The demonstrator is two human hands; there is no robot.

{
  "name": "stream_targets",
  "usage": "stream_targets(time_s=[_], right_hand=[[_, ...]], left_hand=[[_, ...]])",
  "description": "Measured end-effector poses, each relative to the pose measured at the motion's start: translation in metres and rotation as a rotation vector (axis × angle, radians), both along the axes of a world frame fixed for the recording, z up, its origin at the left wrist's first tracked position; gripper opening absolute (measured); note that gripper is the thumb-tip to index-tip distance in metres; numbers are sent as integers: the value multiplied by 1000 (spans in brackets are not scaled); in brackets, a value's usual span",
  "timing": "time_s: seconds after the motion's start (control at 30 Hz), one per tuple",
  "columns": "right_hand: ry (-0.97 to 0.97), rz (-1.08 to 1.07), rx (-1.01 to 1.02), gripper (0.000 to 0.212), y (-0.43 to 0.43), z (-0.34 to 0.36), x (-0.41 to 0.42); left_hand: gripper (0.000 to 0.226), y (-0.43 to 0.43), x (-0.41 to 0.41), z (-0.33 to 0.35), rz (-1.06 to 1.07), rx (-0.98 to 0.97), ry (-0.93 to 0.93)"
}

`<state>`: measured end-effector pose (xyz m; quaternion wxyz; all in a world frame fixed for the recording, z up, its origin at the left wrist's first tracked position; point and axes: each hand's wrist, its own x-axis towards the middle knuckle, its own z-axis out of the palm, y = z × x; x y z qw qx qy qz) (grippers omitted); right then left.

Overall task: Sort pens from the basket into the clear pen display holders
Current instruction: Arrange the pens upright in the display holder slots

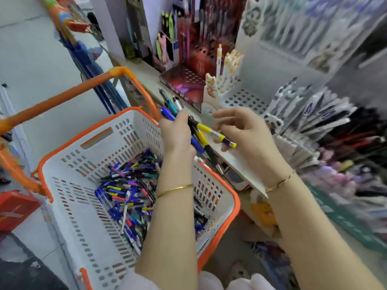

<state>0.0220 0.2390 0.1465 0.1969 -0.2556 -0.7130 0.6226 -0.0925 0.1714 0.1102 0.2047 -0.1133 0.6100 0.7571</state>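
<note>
A person's left hand (176, 132), forearm raised over the far right corner of the basket (234, 197), clenches a fistful of pens (168, 113), their ends fanning out above and below the fist. Just right of the basket, the right hand (247, 132), its back to the camera, pinches a yellow-and-black pen (209, 130) whose other end meets the bundle. Loose pens (125, 191) heap on the basket's floor. Beyond the basket, a perforated white holder (245, 99) stands on the shelf (149, 79).
</note>
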Motion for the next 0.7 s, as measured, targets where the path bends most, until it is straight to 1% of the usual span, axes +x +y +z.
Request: stream_targets(time_s=[0.1,0.17,0.2,0.27,0.37,0.43,0.5,0.57,0.63,0.67,0.7], right_hand=[[49,-87,89,40,29,25,36],[89,-90,152,42,48,40,65],[106,-75,205,44,57,47,80],[112,-47,359,45,73,57,108],[95,-62,552,48,96,66,142],[97,-78,579,48,108,70,161],[113,-122,579,47,117,74,175],[145,-191,469,43,123,78,186],[142,-238,363,24,125,82,191],[111,-242,351,13,125,85,193],[58,-237,370,16,125,86,193]], left_hand=[[9,45,29,27,-145,62,36],[22,71,52,41,-235,110,78],[21,84,63,45,-268,119,103],[5,105,90,58,-342,138,122],[11,133,130,74,-394,214,122],[17,149,152,85,-395,247,135],[18,161,168,95,-388,256,133],[14,171,178,101,-377,261,151],[13,176,183,107,-364,243,192],[13,179,184,109,-363,223,213],[14,180,186,111,-369,198,240]])
